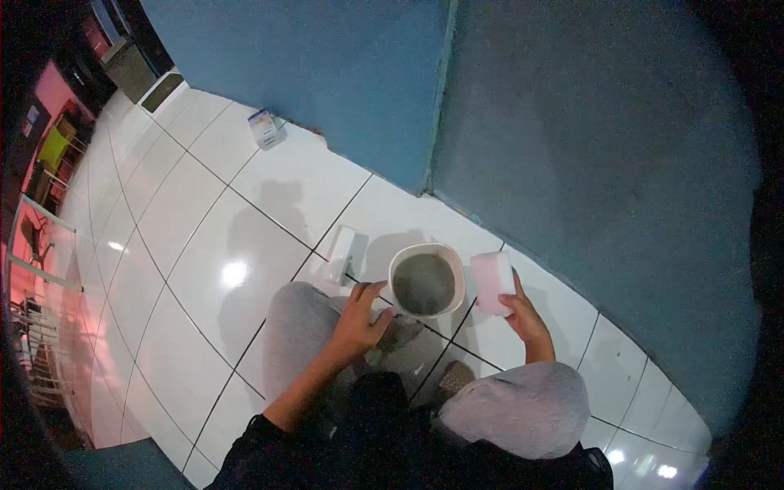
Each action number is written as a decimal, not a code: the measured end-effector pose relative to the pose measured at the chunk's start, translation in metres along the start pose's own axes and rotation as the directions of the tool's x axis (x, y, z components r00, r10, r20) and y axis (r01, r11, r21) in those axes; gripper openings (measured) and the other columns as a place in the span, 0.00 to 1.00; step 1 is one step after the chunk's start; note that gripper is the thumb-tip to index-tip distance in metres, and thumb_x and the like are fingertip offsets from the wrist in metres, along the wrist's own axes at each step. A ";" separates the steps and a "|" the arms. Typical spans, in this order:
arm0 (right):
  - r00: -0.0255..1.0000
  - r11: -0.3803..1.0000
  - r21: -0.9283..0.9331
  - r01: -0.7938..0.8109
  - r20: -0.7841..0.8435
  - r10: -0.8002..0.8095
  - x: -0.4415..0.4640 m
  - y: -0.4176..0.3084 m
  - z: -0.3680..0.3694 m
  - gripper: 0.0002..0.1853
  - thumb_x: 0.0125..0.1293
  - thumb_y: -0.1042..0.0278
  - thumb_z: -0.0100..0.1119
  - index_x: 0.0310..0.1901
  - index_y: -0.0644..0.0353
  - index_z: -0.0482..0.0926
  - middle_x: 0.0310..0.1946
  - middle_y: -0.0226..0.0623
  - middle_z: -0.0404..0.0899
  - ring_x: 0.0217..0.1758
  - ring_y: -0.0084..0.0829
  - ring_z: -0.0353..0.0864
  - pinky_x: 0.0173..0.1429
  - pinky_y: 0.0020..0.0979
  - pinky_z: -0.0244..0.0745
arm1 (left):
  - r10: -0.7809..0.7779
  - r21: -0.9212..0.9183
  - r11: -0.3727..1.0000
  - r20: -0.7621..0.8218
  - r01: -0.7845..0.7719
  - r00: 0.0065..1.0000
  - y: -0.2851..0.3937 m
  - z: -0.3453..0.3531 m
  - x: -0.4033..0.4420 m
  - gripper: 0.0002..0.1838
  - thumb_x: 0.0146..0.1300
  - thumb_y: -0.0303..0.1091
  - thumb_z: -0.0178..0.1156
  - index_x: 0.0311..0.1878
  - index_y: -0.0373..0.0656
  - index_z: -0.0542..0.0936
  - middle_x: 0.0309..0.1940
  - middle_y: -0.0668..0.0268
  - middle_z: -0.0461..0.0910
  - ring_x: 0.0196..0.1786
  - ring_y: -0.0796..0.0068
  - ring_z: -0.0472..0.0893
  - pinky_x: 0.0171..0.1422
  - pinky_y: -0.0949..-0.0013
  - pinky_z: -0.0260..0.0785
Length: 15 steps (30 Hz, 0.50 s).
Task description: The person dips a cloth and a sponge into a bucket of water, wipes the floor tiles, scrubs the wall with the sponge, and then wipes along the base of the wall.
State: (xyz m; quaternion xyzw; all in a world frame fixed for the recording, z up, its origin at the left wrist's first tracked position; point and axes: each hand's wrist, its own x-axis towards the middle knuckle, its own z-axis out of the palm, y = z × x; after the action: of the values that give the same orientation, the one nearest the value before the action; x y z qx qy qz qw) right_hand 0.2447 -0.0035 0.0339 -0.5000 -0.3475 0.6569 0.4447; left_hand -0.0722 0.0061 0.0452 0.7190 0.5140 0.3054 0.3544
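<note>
A small pale bucket (459,273) of murky grey water stands on the tiles in front of me. At its left side is my left hand (357,322), thumb and fingers apart, the tips close to or touching the outer wall. To the right of the bucket, my right hand (527,321) grips a white sponge block (492,282) by its right edge, holding it above the floor. A second white block (341,255) is on the tiles left of the bucket, just beyond my left knee. What the left palm faces is partly hidden.
A blue-grey wall (555,147) runs along the far and right side, with a corner jutting toward the bucket. A small box or packet (264,129) lies by the wall. White railings or chair frames (45,278) and a green chair (54,149) are at far left.
</note>
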 end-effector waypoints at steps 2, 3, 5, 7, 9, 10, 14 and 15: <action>0.988 0.974 0.210 -0.084 0.147 0.053 0.010 -0.005 0.009 0.44 0.52 0.66 0.58 0.70 0.51 0.45 0.62 0.47 0.60 0.59 0.46 0.69 0.61 0.44 0.65 | 0.031 -0.045 0.999 -0.006 -0.031 1.000 -0.002 0.005 0.009 0.26 0.55 0.29 0.60 0.57 0.39 0.67 0.46 0.52 0.69 0.49 0.54 0.71 0.52 0.59 0.67; 0.950 0.894 0.401 -0.200 0.302 0.077 0.015 -0.008 0.015 0.45 0.51 0.68 0.57 0.70 0.50 0.44 0.63 0.46 0.59 0.58 0.48 0.71 0.61 0.44 0.64 | 0.034 -0.101 0.994 -0.025 -0.036 0.999 -0.003 0.008 0.014 0.25 0.55 0.28 0.60 0.57 0.40 0.67 0.45 0.54 0.69 0.49 0.58 0.72 0.48 0.61 0.68; 0.938 0.932 0.323 -0.166 0.343 0.048 0.019 -0.019 0.035 0.46 0.50 0.68 0.57 0.70 0.48 0.43 0.64 0.47 0.58 0.57 0.49 0.71 0.61 0.44 0.64 | 0.037 -0.160 0.986 -0.056 -0.046 0.998 -0.010 0.013 0.022 0.25 0.56 0.27 0.59 0.58 0.41 0.67 0.45 0.56 0.69 0.48 0.61 0.73 0.45 0.64 0.70; 0.914 0.979 0.156 -0.130 0.401 0.058 0.018 -0.033 0.052 0.49 0.49 0.69 0.58 0.71 0.44 0.40 0.65 0.46 0.55 0.59 0.49 0.69 0.63 0.44 0.63 | -0.036 -0.352 0.936 -0.116 -0.007 0.993 -0.024 0.020 0.025 0.22 0.58 0.25 0.57 0.57 0.43 0.67 0.44 0.59 0.70 0.46 0.69 0.74 0.39 0.70 0.70; 0.910 0.996 -0.091 0.002 0.412 0.036 0.028 -0.036 0.058 0.49 0.49 0.69 0.58 0.71 0.45 0.41 0.64 0.46 0.55 0.61 0.48 0.67 0.63 0.44 0.64 | -0.073 -0.351 0.936 -0.137 0.021 0.988 -0.039 0.022 0.024 0.21 0.59 0.25 0.56 0.57 0.43 0.68 0.44 0.60 0.70 0.45 0.70 0.74 0.38 0.71 0.70; 0.903 0.937 -0.320 0.140 0.429 0.012 0.034 -0.036 0.061 0.49 0.49 0.68 0.59 0.71 0.45 0.42 0.64 0.45 0.55 0.63 0.47 0.65 0.62 0.44 0.64 | -0.107 -0.344 0.938 -0.152 0.049 0.983 -0.044 0.022 0.024 0.20 0.60 0.24 0.55 0.56 0.43 0.68 0.44 0.62 0.70 0.45 0.72 0.74 0.37 0.72 0.69; 0.788 0.500 -0.683 0.533 0.616 0.002 0.051 -0.039 0.079 0.45 0.49 0.66 0.59 0.70 0.42 0.49 0.64 0.45 0.55 0.66 0.47 0.59 0.63 0.43 0.63 | -0.156 -0.421 0.904 -0.158 0.076 0.975 -0.049 0.023 0.031 0.20 0.60 0.24 0.55 0.57 0.44 0.68 0.44 0.63 0.70 0.43 0.73 0.75 0.36 0.73 0.69; 0.833 0.282 -0.831 0.479 0.532 0.154 0.046 -0.049 0.094 0.42 0.50 0.65 0.58 0.69 0.38 0.53 0.64 0.46 0.54 0.67 0.47 0.57 0.64 0.42 0.62 | -0.154 -0.409 0.909 -0.140 0.084 0.978 -0.046 0.023 0.030 0.20 0.60 0.25 0.56 0.57 0.44 0.68 0.44 0.63 0.70 0.43 0.73 0.75 0.36 0.73 0.69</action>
State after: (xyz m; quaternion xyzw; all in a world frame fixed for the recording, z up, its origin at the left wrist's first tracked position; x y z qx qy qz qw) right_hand 0.1603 0.0555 0.0864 -0.4254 -0.8226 0.3769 0.0181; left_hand -0.0687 0.0407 -0.0033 0.5699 0.5118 0.4417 0.4671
